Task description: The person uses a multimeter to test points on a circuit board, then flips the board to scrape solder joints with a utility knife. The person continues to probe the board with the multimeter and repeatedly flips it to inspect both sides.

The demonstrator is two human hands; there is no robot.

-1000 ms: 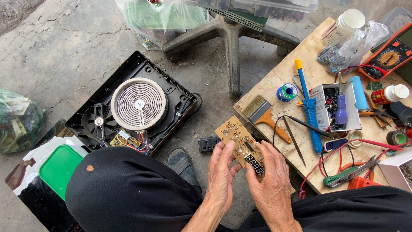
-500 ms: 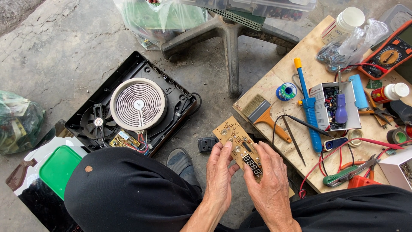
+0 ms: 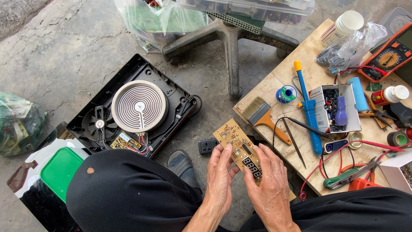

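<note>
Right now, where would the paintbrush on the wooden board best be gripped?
By its orange handle, coming from above. The paintbrush lies flat on the wooden board, bristles toward the board's corner, handle pointing in toward the blue tool. A black lead lies close beside it.

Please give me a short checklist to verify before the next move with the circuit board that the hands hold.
1. Circuit board held by both hands: ok, left hand and right hand grip its near end.
2. Display side facing up: ok.
3. Board free of wires: ok, none seen attached.
4. Opened cooker within view, coil exposed: ok.
5. Brush and blue soldering iron on the wooden board: ok.
6. Solder side condition: cannot tell, hidden underneath.
</note>
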